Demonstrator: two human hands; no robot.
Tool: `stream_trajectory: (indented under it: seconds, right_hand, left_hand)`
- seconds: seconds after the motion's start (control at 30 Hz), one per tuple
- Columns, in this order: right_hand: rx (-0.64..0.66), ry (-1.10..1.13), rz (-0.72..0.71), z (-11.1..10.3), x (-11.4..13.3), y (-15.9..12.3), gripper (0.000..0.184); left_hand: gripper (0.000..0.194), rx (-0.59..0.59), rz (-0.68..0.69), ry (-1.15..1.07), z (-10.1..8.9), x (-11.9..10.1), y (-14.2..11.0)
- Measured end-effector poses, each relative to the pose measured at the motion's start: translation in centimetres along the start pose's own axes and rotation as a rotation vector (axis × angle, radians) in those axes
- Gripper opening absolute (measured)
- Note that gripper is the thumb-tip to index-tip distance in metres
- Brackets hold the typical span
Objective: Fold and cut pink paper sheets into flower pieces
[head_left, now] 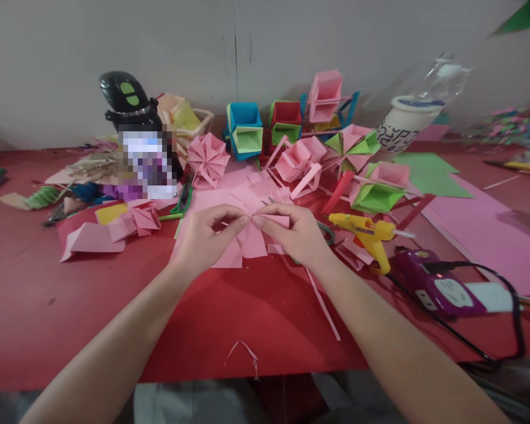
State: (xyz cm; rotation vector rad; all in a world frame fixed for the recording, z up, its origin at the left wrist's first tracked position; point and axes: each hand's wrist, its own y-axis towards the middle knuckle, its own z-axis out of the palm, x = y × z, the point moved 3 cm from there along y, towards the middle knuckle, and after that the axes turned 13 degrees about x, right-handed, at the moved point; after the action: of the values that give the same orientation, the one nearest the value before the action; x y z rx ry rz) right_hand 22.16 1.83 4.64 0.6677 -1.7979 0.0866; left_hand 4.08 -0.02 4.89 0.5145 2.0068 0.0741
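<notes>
Over the middle of the red table, my left hand (216, 235) and my right hand (291, 232) meet fingertip to fingertip. Both pinch a small piece of pink paper (271, 221), part of which shows under the right fingers. Exactly how it is folded I cannot make out. Beneath my hands lie loose pink paper sheets (229, 258). Partly hidden by my right hand are scissors with green handles (327, 232). A thin pink paper strip (324, 306) runs down from near my right wrist.
Folded paper boxes (245, 129) and pink paper wheels (207, 158) stand along the back. A yellow glue gun (371, 232) and a purple power strip (439, 282) with a black cable are at right. A black holder (130, 97) with a phone stands left; a white cup (401, 126) is back right.
</notes>
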Motion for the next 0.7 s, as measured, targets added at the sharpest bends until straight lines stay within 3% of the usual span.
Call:
stream_trajectory:
  seconds: [0.37,0.7]
  right_hand:
    - [0.045,-0.005,-0.009,-0.14,-0.18,-0.01,0.010]
    - [-0.035,-0.014,-0.033,-0.14,-0.46,-0.09,0.013]
  left_hand:
    - [0.008,-0.002,0.007,0.009,0.06,0.19,-0.15]
    - [0.011,0.015,-0.022,-0.004,-0.07,-0.11,0.05]
